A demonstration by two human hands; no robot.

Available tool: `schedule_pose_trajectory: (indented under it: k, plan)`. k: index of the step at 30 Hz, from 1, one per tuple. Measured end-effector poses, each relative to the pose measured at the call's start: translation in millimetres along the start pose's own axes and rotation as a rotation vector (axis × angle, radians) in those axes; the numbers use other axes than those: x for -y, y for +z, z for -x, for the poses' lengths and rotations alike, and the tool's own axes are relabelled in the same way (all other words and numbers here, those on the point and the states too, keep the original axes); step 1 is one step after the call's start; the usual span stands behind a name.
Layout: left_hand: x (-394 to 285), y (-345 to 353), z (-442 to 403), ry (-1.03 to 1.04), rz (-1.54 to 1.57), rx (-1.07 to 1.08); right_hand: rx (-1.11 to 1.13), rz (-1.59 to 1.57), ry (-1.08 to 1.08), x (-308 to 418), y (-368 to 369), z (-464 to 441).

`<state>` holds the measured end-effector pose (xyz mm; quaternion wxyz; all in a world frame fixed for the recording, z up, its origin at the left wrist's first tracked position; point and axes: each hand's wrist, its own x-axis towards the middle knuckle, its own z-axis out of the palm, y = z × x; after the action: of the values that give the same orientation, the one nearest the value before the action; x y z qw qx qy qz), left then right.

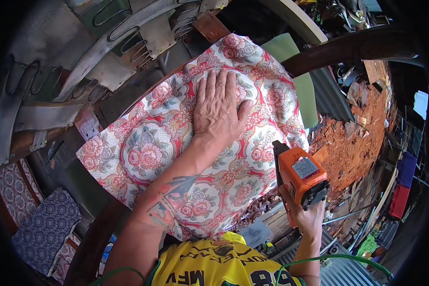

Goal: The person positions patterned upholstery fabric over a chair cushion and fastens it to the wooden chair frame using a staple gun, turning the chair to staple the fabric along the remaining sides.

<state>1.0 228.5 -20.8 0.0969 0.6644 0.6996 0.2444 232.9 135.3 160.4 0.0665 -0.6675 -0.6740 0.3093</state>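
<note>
Floral fabric (148,152) in red, white and grey is spread over a padded piece in the middle of the head view. My left hand (218,109) lies flat on its upper part, palm down, fingers stretched out and the thumb apart. To the right, my right hand (302,214) is wrapped round the handle of an orange staple gun (300,171). The tool's dark nose points up and left, over the fabric's right side; whether it touches the cloth I cannot tell.
A frame with webbing straps and wavy springs (124,35) stands at the upper left. Dark curved wood (352,50) crosses the upper right. Patterned dark blue cloth (50,229) lies at the lower left. Orange-brown debris (357,138) covers ground at right. A green hose (338,256) runs at the bottom.
</note>
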Motion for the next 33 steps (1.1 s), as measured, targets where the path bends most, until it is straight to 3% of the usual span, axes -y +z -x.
schedule_pose_trajectory:
  k: [1, 2, 4, 6, 8, 11, 15, 24, 26, 30, 33]
  plan:
    - [2.1, -1.5, 0.5, 0.002, -0.001, -0.003, -0.066, 0.022, -0.148, 6.1, 0.6, -9.0]
    - [4.5, -2.9, 0.7, 0.024, 0.022, -0.004, -0.071, 0.021, -0.149, 11.4, 1.2, -16.0]
    - [10.6, -4.9, 2.0, 0.049, 0.052, -0.005, 0.032, -0.143, 0.047, 22.0, 1.4, -28.3]
    - [17.7, -6.2, 3.1, 0.106, 0.087, -0.021, 0.045, -0.201, 0.103, 42.7, 1.3, -44.9]
    - [16.7, -7.5, 2.8, 0.097, 0.121, -0.032, 0.035, -0.129, -0.062, 47.9, 5.2, -61.5]
    - [20.1, -5.4, 4.0, 0.106, 0.136, -0.047, 0.078, -0.273, 0.026, 70.6, 6.0, -72.6]
    - [19.1, -1.1, 4.1, 0.119, 0.089, -0.095, 0.06, -0.193, -0.105, 74.8, 6.0, -64.6]
    - [23.4, 10.8, 5.8, 0.135, 0.048, -0.136, 0.064, -0.243, -0.02, 35.0, -14.4, 17.8]
    - [25.0, 14.8, 10.6, 0.144, 0.028, -0.164, -0.013, -0.195, -0.167, 12.1, -16.3, 40.8]
    - [20.0, -5.6, 32.0, 0.155, -0.104, -0.146, -0.016, -0.274, -0.169, -25.0, -24.6, 89.7]
    - [14.6, -21.0, 88.6, 0.032, -0.21, -0.017, -0.048, -0.301, -0.235, -54.3, -27.5, 124.3]
